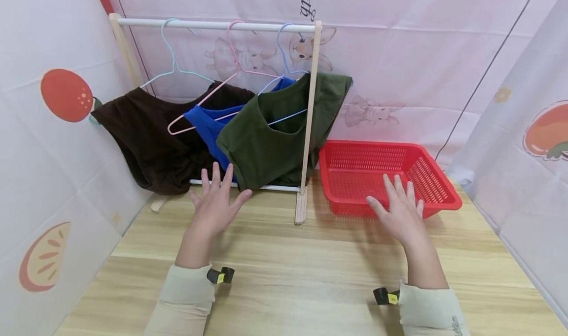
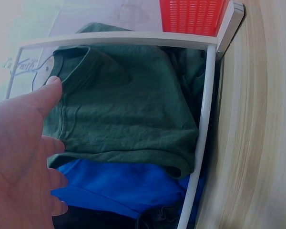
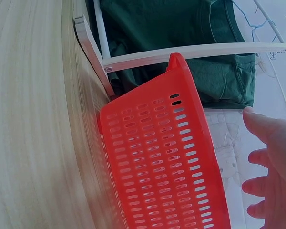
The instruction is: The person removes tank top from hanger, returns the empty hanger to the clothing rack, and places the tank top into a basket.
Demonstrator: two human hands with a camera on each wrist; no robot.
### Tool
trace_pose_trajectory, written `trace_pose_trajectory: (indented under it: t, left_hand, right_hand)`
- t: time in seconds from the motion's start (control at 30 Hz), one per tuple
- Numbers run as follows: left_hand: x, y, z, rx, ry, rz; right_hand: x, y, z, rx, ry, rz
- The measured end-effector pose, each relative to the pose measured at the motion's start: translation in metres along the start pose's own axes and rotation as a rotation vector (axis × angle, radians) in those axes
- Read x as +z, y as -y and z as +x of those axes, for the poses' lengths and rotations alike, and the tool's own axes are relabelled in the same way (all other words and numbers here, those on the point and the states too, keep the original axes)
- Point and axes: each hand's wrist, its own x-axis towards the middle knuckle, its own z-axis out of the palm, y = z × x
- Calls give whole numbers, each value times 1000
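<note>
Probably a gentle touch was best, with one hand steadying the rack (image 1: 309,109). The left hand (image 1: 215,208), spread and holding nothing, was before the rack; the right hand (image 1: 402,215), equally empty, was near the red basket (image 1: 346,207) right of the rack. At the rack's right end, the dark green top (image 1: 266,149) hung tilted, wide-necked, on a blue hanger (image 1: 287,117).

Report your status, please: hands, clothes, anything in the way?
Left hand empty, near green top. Right hand empty, near basket. Brown top, blue top also on rack. Post partly covers green top.
</note>
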Motion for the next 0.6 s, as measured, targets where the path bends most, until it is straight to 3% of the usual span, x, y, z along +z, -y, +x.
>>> trace_pose_trajectory:
  t: [0.6]
  left_hand:
    - [-2, -3, 2, 14, -3, 8]
  right_hand:
    - [0, 1, 1, -17, -8, 25]
